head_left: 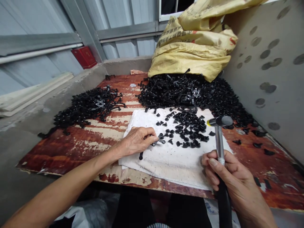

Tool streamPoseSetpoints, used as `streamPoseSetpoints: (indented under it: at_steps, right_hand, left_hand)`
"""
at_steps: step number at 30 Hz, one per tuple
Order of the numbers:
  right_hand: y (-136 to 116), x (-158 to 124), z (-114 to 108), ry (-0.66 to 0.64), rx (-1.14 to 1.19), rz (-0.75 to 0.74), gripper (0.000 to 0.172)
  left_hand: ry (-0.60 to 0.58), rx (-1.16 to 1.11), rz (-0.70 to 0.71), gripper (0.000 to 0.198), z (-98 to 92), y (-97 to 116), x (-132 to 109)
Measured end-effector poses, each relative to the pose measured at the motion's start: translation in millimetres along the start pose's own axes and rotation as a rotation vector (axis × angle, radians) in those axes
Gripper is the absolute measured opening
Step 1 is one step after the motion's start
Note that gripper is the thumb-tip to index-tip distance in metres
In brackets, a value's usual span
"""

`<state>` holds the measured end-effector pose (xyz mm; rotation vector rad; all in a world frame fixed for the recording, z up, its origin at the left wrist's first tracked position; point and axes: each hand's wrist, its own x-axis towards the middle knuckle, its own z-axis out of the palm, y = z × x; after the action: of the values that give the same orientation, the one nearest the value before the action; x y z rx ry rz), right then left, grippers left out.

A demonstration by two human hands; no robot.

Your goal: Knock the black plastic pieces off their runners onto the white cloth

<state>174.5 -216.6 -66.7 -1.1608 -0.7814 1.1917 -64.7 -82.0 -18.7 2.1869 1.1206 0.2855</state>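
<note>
My left hand (136, 141) is closed over the white cloth, thumb and fingers pinching a small black jointed linkage (161, 139). One end of that part sticks out past the thumb, and another black end shows below the fingers. In my right hand (237, 174) is a hammer (218, 139), gripped at the handle and held upright with its head above the cloth's right side. Small black knob-like pieces (187, 128) are scattered across the cloth (166, 171), just right of my left hand.
A large heap of black parts (175, 91) spills from a yellow woven sack (190, 53) at the back. Another pile of black linkages (90, 104) lies left on the worn red board (109, 125). A spotted panel (266, 72) borders the right; a red box (84, 57) stands back left.
</note>
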Motion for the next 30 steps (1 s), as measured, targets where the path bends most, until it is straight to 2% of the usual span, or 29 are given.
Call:
streamPoseSetpoints:
  at_steps: [10, 19, 30]
  right_hand:
    - [-2.7, 0.9, 4.0, 0.031, -0.002, 0.002, 0.028]
    - [-1.5, -1.0, 1.3, 0.024, -0.012, 0.018, 0.022]
    - [-3.6, -0.4, 3.5, 0.048, -0.025, 0.013, 0.028]
  left_hand:
    - [0.006, 0.012, 0.026, 0.025, 1.9, -2.3, 2.3]
    - [-0.004, 0.045, 0.040, 0.027, 1.8, -2.5, 3.9]
    - [-0.056, 0.131, 0.139, 0.033, -2.7, -2.8, 7.7]
